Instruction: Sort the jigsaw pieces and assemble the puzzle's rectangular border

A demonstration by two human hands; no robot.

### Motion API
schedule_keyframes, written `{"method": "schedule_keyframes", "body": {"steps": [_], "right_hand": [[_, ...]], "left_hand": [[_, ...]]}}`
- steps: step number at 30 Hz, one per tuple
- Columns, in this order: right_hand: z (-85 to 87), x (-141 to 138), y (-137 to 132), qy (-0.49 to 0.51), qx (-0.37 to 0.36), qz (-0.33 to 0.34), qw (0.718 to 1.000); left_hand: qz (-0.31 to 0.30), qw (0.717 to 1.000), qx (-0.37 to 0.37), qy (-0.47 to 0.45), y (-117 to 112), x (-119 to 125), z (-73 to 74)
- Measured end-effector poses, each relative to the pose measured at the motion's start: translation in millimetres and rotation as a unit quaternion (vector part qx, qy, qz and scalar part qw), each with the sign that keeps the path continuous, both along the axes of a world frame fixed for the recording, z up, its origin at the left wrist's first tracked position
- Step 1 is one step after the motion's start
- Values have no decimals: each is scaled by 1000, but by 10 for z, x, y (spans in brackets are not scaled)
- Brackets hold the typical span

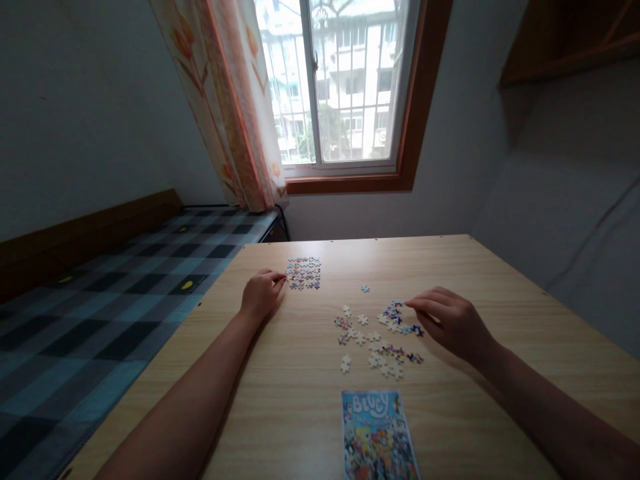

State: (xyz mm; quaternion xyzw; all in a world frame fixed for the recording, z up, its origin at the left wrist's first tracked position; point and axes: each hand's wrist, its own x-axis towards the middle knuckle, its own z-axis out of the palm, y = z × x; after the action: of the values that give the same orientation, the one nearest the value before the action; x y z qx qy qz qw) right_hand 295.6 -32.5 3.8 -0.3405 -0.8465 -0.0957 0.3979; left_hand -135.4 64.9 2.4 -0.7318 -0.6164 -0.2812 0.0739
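My left hand (261, 293) rests at the left edge of a block of joined jigsaw pieces (305, 273), fingertips pinched together against its side. Whatever lies between those fingertips is too small to make out. On the right, my right hand (447, 321) reaches over a loose group of jigsaw pieces (393, 312), its index fingertip beside a blue-purple piece and the thumb lower and apart. More loose pieces (360, 338) are scattered between the hands, several with their pale backs up. One light blue piece (365, 289) lies alone, farther back.
A Bluey picture sheet or box (379, 437) lies at the near side of the wooden table (290, 400). Left of the table is a bed with a checked cover (130, 267). Behind stand a curtain (220, 100) and a barred window (350, 87); a shelf (575, 47) hangs upper right.
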Motion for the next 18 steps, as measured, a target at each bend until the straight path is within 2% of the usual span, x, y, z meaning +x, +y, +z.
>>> {"method": "schedule_keyframes", "body": {"steps": [6, 12, 18], "right_hand": [[-1, 2, -5, 10, -13, -8, 1000], [-56, 34, 44, 60, -34, -37, 997], [-225, 114, 203, 133, -102, -111, 980]], "left_hand": [[24, 1000, -14, -15, 32, -99, -28], [-47, 998, -51, 5, 32, -4, -39], [-69, 996, -51, 11, 92, 0, -65]]}}
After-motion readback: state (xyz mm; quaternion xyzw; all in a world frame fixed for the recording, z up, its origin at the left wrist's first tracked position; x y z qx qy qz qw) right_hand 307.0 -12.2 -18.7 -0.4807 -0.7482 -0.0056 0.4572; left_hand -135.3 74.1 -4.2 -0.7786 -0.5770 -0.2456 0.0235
